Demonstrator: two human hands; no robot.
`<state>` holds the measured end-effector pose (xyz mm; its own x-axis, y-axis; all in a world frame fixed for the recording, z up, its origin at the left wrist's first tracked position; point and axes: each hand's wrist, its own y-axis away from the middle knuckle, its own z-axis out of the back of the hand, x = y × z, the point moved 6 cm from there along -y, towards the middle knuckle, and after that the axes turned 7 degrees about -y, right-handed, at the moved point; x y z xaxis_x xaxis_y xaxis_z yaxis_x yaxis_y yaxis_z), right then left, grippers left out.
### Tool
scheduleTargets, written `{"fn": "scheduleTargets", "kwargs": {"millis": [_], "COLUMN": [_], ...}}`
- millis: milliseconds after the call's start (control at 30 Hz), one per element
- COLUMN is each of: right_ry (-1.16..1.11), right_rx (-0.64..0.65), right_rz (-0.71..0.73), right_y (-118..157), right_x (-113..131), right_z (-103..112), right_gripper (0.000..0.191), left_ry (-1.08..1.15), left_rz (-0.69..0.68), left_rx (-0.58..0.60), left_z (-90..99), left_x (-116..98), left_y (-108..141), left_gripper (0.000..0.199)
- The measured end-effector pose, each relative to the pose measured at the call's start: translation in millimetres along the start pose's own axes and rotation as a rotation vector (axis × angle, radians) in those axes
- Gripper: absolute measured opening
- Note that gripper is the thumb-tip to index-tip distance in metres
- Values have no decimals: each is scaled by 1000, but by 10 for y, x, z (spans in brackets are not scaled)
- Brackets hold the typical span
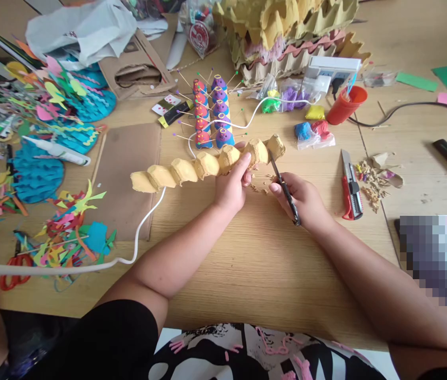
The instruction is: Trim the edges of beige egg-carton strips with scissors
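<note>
A long strip of yellow egg carton (206, 164), one row of bumpy cups, is held up slantwise above the table. My left hand (232, 184) grips it right of its middle, thumb on the near side and fingers behind. In my right hand (301, 198) is a pair of scissors (285, 190) with black handles. Their tip reaches the strip between the last two cups at its right end. Behind the strip stand two rows of decorated carton cups, one red (201, 113) and one purple (220, 111), with pin-like sticks on both sides.
A red utility knife (351, 187) lies to the right beside carton scraps (378, 182). Stacked egg trays (287, 31), a red cup (346, 105) and clay packets (314, 129) stand farther back. A white cable (140, 237) crosses the left side near cardboard (124, 179) and paper cuttings (68, 221).
</note>
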<state>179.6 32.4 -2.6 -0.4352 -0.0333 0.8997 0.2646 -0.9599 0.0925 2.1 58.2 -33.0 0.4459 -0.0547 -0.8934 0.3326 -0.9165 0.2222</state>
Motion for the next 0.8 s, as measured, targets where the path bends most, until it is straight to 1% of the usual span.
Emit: {"fn": "scheduleTargets", "kwargs": {"millis": [100,267,433,533,700,800], "right_ry": [-16,-26,-6,7,22,28], "right_rx": [-6,-14,-23,-32,-60,-78], "right_rz": [5,28,38,51,62,71], "right_y": [5,6,2,-4,-28,-44], "right_x": [5,-2,-12,-17,-53,-70], "right_z": [-1,-11,-16,-21,-39,-45], "right_gripper": [58,59,57,55,51,51], "left_ry": [-8,2,-15,25,115,132], "left_rz": [-11,-51,6,13,-44,-72], "left_rx": [7,65,19,21,112,141], "left_z": [2,-20,-11,-18,-55,-64], "left_x": [4,-9,-14,-21,-35,-49], "left_y": [-8,-18,-8,-5,-18,-22], "left_gripper": [42,49,46,44,46,46]}}
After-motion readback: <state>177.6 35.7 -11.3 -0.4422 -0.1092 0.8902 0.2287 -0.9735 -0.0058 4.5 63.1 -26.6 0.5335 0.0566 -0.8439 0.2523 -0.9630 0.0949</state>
